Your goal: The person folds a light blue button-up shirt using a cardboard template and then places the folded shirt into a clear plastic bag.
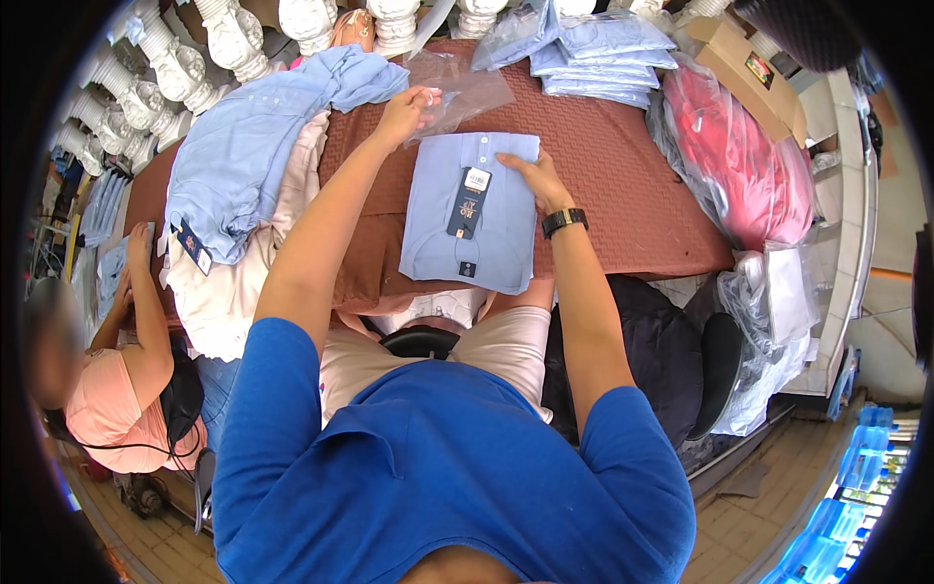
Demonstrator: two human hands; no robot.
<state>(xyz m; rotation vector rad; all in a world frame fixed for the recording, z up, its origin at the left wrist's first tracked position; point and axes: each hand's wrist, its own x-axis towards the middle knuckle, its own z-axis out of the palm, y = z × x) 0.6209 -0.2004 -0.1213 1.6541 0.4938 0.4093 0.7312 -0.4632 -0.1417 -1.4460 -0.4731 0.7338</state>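
Observation:
A light blue folded shirt (506,229) lies at the table's near edge, buttons facing up, with a dark hang tag (467,206) on its front. My right hand (537,182) grips the shirt's right edge, thumb on top and fingers underneath. Beyond the shirt, my left hand (413,110) pinches the edge of a clear plastic bag (477,100), which lies flat on the cloth. Left of that hand is a heap of unfolded blue shirts (243,146), one with a tag hanging from it.
The table has a brown textured cloth (623,185). Bagged blue shirts (603,63) are stacked at the far side. On the right are red bagged garments (735,161) and a cardboard box (744,83). White balusters (233,39) line the back. A co-worker (126,389) sits at left.

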